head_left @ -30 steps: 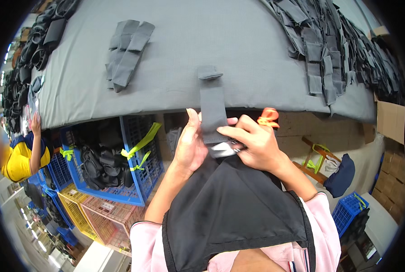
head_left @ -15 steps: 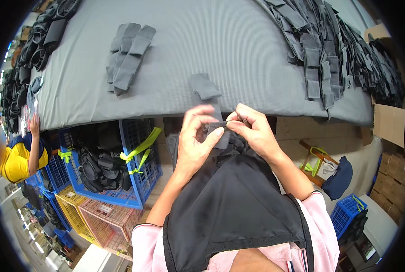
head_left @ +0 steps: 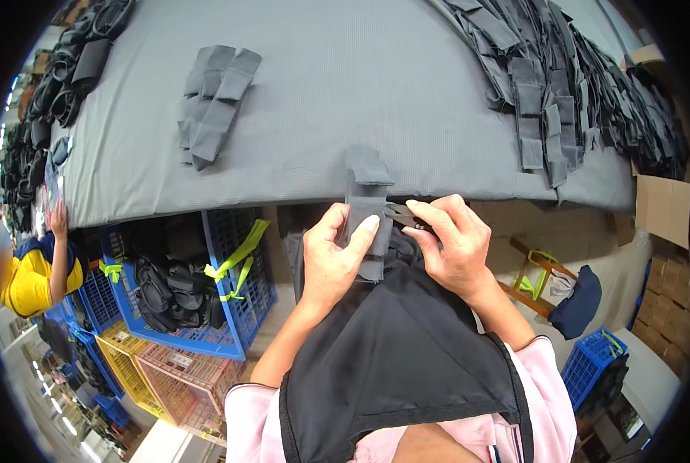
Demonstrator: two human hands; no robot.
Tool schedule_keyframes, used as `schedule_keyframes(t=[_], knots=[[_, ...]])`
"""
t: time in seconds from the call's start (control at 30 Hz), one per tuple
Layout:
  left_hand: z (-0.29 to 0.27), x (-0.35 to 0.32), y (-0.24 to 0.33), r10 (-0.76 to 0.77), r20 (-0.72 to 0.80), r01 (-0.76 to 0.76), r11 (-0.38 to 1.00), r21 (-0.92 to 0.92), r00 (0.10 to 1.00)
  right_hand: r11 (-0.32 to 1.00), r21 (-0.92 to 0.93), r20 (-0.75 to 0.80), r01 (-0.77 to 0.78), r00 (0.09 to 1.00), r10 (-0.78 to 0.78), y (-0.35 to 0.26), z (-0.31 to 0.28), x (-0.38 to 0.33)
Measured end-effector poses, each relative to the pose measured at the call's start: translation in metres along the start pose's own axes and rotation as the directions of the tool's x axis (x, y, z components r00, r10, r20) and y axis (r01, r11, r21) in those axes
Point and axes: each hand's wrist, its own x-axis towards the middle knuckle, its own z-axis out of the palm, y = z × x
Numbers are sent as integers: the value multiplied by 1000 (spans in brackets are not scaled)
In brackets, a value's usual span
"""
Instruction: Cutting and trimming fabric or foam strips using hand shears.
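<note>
A dark grey fabric strip (head_left: pixel 367 202) with folded, stitched segments hangs over the near edge of the table. My left hand (head_left: pixel 334 251) pinches it between thumb and fingers, its lower end dangling above my black apron. My right hand (head_left: pixel 454 243) is closed around small dark thread snips (head_left: pixel 407 218), whose pointed blades reach the strip's right side. Farther left on the table lie several similar grey strips (head_left: pixel 218 104) in a small pile. A large heap of joined strips (head_left: pixel 542 96) covers the table's far right.
The grey-covered table (head_left: pixel 314 92) spans the front. Below it at left stands a blue crate (head_left: pixel 237 309) of black items, beside yellow and pink crates (head_left: pixel 187 378). A person in yellow (head_left: pixel 44 274) is at the far left. A wooden stool (head_left: pixel 542 282) and cardboard boxes (head_left: pixel 665 309) are at right.
The strip has been pulled nearer and lower over the table edge. My left hand now grips it flatter, and my right hand has moved slightly right and down, showing the snips' blades.
</note>
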Motion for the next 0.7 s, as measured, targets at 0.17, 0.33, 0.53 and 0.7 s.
schedule_keyframes(t=[0.17, 0.33, 0.53, 0.7], knots=[[3, -4, 2, -9, -2, 9, 999, -41, 1000, 999, -2, 26, 39, 999, -39, -3, 1, 4], [3, -5, -1, -25, -1, 24, 998, -62, 1000, 999, 17, -39, 48, 998, -48, 1, 3, -4], [5, -5, -2, 11, -3, -11, 1000, -14, 1000, 968, 204, 55, -144, 989, 135, -3, 1, 0], [4, -4, -4, 90, -5, -89, 988, 125, 996, 951, 252, 111, -177, 982, 153, -14, -6, 9]])
